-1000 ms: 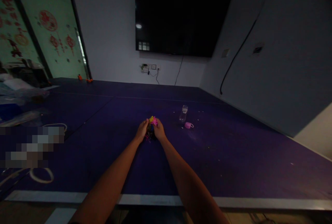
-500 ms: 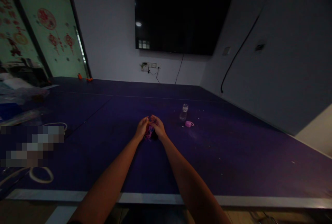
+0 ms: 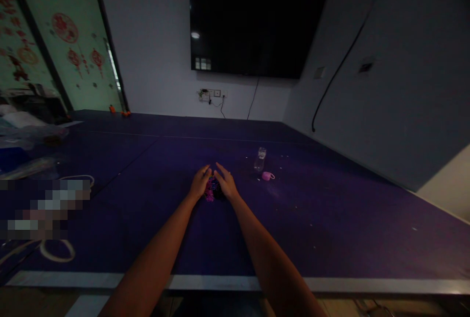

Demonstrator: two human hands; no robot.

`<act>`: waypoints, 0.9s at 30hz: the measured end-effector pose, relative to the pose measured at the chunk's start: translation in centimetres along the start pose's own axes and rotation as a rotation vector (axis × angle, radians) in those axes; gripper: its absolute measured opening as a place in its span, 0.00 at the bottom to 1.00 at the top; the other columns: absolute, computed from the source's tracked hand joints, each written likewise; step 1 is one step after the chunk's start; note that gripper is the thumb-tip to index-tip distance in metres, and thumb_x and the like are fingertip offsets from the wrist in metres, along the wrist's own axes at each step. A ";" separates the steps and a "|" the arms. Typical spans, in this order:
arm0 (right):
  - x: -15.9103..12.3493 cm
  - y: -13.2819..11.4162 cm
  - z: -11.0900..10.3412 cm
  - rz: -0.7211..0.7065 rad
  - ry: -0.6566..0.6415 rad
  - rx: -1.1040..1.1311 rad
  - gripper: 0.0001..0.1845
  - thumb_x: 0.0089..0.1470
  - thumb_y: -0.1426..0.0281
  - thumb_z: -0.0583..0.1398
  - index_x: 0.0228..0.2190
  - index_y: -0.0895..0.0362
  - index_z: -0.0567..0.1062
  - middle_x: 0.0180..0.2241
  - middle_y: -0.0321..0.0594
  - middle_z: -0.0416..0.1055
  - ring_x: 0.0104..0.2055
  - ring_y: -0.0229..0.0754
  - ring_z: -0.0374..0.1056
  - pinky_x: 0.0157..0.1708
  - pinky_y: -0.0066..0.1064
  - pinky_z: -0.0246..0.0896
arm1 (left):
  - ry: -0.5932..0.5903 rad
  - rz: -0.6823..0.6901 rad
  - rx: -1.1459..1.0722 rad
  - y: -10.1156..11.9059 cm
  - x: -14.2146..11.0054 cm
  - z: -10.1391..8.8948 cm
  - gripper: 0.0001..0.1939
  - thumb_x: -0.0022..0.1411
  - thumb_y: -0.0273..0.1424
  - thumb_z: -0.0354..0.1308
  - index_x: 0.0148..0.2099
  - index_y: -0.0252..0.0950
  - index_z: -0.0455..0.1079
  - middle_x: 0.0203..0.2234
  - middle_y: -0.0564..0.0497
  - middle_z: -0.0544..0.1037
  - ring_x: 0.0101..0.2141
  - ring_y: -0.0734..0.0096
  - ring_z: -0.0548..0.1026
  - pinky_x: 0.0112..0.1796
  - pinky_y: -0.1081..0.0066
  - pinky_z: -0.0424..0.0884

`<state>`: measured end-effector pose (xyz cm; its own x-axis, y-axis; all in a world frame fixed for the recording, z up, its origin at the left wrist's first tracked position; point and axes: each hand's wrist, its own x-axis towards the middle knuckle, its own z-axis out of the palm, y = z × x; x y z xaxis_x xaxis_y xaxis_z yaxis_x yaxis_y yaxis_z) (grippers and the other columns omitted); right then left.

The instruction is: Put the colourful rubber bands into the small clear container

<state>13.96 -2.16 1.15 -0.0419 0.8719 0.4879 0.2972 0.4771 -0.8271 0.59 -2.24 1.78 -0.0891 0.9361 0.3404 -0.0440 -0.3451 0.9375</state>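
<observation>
Purple tabletop (image 3: pixel 348 189) under multicoloured heap (image 3: pixel 210 195); black screen (image 3: pixel 253 28) on grey wall (image 3: pixel 154 37).

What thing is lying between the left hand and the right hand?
In the head view, a small tangled pile, with pink, blue and dark parts, lies between the left hand and the right hand.

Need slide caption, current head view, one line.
Left hand and right hand flank a multicoloured pile on a purple table; clear bottle and pink looped cap to their right.
</observation>
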 end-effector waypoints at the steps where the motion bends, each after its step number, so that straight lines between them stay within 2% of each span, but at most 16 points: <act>1: -0.3 0.1 0.1 0.002 -0.017 -0.098 0.26 0.55 0.53 0.54 0.53 0.48 0.67 0.57 0.44 0.60 0.61 0.51 0.52 0.59 0.56 0.34 | -0.006 -0.004 0.006 -0.1 -0.1 0.1 0.24 0.55 0.47 0.56 0.48 0.36 0.72 0.53 0.43 0.69 0.57 0.58 0.62 0.58 0.62 0.51; 3: -0.9 0.2 0.5 0.009 -0.071 -0.249 0.25 0.54 0.54 0.55 0.53 0.48 0.67 0.59 0.45 0.57 0.62 0.53 0.48 0.58 0.58 0.31 | -0.014 -0.019 0.010 -0.4 -0.3 0.2 0.26 0.57 0.49 0.52 0.50 0.36 0.71 0.55 0.42 0.67 0.57 0.58 0.61 0.57 0.63 0.52; 7: -1.4 0.4 1.0 -0.037 -0.195 -0.378 0.23 0.53 0.59 0.58 0.50 0.49 0.69 0.58 0.46 0.59 0.62 0.55 0.49 0.57 0.57 0.36 | -0.027 -0.068 -0.005 -1.0 -0.3 0.7 0.34 0.60 0.55 0.40 0.53 0.34 0.68 0.55 0.38 0.66 0.54 0.56 0.66 0.53 0.61 0.60; 12: -0.7 0.3 1.1 -0.173 -0.252 -0.225 0.19 0.55 0.64 0.55 0.48 0.55 0.72 0.50 0.47 0.68 0.55 0.49 0.60 0.56 0.45 0.49 | -0.012 -0.075 -0.034 -0.9 0.2 1.0 0.40 0.62 0.54 0.27 0.53 0.33 0.68 0.54 0.38 0.68 0.53 0.58 0.68 0.53 0.61 0.60; 15: -0.2 0.2 1.1 -0.141 -0.149 -0.083 0.20 0.59 0.60 0.51 0.49 0.54 0.71 0.49 0.44 0.69 0.53 0.44 0.63 0.55 0.40 0.53 | 0.041 -0.044 -0.027 -0.6 0.4 0.7 0.41 0.62 0.54 0.24 0.52 0.33 0.69 0.53 0.39 0.69 0.55 0.60 0.66 0.55 0.62 0.58; 18: 0.1 0.3 1.0 -0.046 0.070 0.097 0.26 0.59 0.54 0.47 0.52 0.54 0.68 0.53 0.43 0.66 0.56 0.44 0.59 0.56 0.41 0.51 | 0.112 0.003 0.017 -0.2 0.4 0.0 0.36 0.63 0.53 0.32 0.49 0.35 0.70 0.54 0.43 0.68 0.57 0.61 0.61 0.57 0.64 0.52; 20: 0.0 0.6 1.1 0.004 0.158 0.117 0.29 0.58 0.52 0.46 0.53 0.55 0.66 0.55 0.44 0.64 0.58 0.45 0.57 0.58 0.41 0.49 | 0.123 0.020 0.061 -0.2 0.3 -0.3 0.29 0.61 0.52 0.41 0.44 0.36 0.73 0.52 0.43 0.71 0.57 0.59 0.61 0.58 0.64 0.50; 24: -0.4 1.3 1.5 0.106 0.184 0.108 0.31 0.58 0.50 0.45 0.52 0.56 0.68 0.54 0.46 0.64 0.59 0.46 0.55 0.59 0.43 0.46 | 0.040 0.016 0.137 -0.4 0.0 0.0 0.15 0.52 0.44 0.60 0.32 0.37 0.74 0.44 0.41 0.75 0.56 0.52 0.62 0.58 0.60 0.48; 27: -0.3 1.7 2.2 0.144 0.182 0.144 0.33 0.60 0.51 0.40 0.54 0.56 0.65 0.55 0.46 0.63 0.60 0.45 0.54 0.58 0.42 0.47 | -0.043 0.013 0.157 -0.7 -0.4 0.7 0.12 0.42 0.35 0.67 0.31 0.38 0.74 0.44 0.41 0.76 0.56 0.50 0.62 0.58 0.59 0.47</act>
<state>12.40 -1.40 -1.05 0.1670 0.9037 0.3942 0.1487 0.3721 -0.9162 1.39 -2.32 1.02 -0.0461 0.9350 0.3517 0.1136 -0.3449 0.9317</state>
